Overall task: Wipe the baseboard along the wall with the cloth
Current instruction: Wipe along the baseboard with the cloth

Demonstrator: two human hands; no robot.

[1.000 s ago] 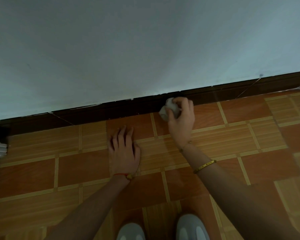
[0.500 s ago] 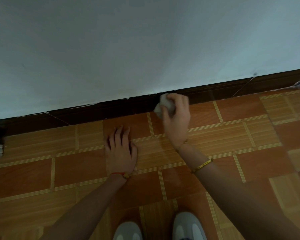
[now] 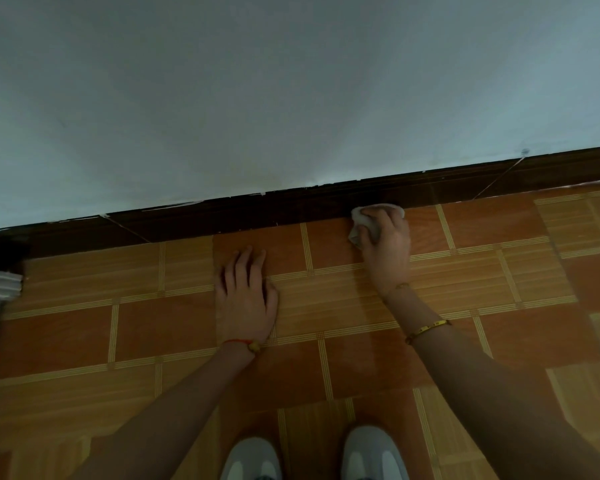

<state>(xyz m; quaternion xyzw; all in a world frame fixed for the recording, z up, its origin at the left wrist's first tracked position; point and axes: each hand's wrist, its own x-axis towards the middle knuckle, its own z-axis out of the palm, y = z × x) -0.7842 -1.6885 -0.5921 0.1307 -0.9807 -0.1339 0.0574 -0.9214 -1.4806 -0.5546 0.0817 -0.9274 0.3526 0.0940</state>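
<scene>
Cloth mostly hidden under my right hand; that grip is curled round it, pressing it to the foot of the dark baseboard. Left hand flat on the floor, fingers spread. Two shoes, cut off at bottom edge. Two bracelets; the right arm's extra wrist thread is hard to make out.
</scene>
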